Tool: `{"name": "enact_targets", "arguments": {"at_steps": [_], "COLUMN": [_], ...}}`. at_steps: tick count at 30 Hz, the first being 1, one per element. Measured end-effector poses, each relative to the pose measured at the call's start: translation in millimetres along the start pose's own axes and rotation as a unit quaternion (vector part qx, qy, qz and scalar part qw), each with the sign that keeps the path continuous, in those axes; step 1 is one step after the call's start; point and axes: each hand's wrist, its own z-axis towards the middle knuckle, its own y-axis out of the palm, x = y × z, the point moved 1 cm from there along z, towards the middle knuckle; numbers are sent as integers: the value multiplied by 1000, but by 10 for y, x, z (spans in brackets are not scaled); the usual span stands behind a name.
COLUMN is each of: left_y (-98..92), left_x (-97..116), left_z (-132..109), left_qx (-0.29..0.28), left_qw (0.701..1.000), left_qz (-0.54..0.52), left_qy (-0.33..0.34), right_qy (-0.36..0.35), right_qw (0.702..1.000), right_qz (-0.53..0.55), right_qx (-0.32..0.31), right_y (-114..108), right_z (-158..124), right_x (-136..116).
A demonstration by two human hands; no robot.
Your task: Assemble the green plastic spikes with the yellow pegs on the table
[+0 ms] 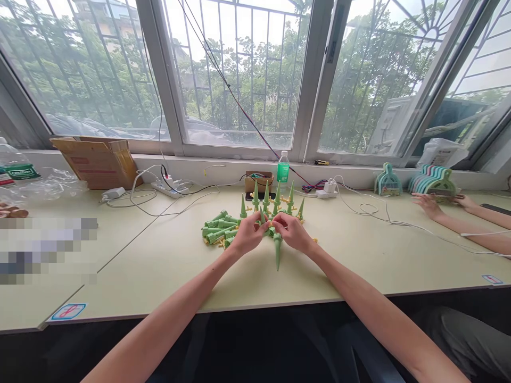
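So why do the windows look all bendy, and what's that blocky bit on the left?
Head view: the wide lens bows the window frames outward; daylight washes the sky white; the blocky patch is pixelated blur over the table; the left hand and right hand, pinching a green spike, look sharp.

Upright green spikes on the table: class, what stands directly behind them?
A small cardboard box and a green-labelled bottle. The spikes partly cover the box's lower front; its contents are unclear.

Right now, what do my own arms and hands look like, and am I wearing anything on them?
No sleeves: the left arm and right arm are bare along all that shows. The left hand and right hand wear no gloves, and I see no watch, bracelet or ring.
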Motion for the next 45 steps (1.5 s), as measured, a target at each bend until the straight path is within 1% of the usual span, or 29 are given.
{"name": "enact_targets", "arguments": {"at_steps": [5,10,16,21,24,28,33,39,42,45], "left_y": [-7,1,2,-8,-9,-2,7,13,6,2], "left_x": [51,25,-17,22,39,33,29,20,-1,-19], "left_z": [-23,-15,6,-12,-23,-25,-22,-5,7,10], "left_qx": [-5,-1,23,15,10,0,-5,19,31,32], "left_qw": [999,999,999,999,999,998,998,999,999,999], "left_qz": [28,35,44,45,41,40,35,32,32,33], "left_qy": [24,28,19,20,27,42,54,38,27,22], "right_qy": [21,21,10,9,-1,5,0,8,-5,-10], "right_qw": [998,997,1000,1000,1000,999,999,1000,1000,1000], "right_qz": [-56,-75,-26,-15,-26,-49,-36,-11,19,27], "right_qx": [5,9,5,-10,-3,3,1,21,9,-5], "right_y": [-2,0,-1,-3,-8,-7,10,10,11,13], "right_z": [9,13,-3,-2,2,6,18,16,5,0], "right_x": [12,20,-22,-11,4,21,47,37,35,46]}}
